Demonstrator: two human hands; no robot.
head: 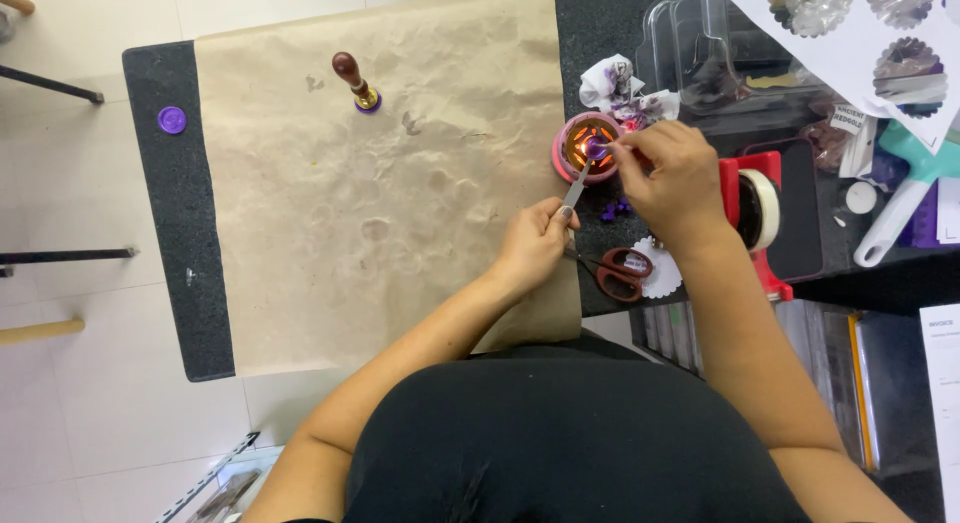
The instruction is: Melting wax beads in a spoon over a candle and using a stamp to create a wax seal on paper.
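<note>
Both bare forearms are extended forward from the torso, which is seen from above in a black top at the bottom of the view. The left hand [535, 245] is held low and near the body, its fingers curled into a pinch, with the thumb and forefinger pressed together and the knuckles turned upward. The right hand [675, 173] is carried further forward and slightly higher, palm down, wrist bent a little inward; its fingertips [618, 149] are drawn together in a fine pinch pointing to the left. The two hands are kept near each other but not touching.
</note>
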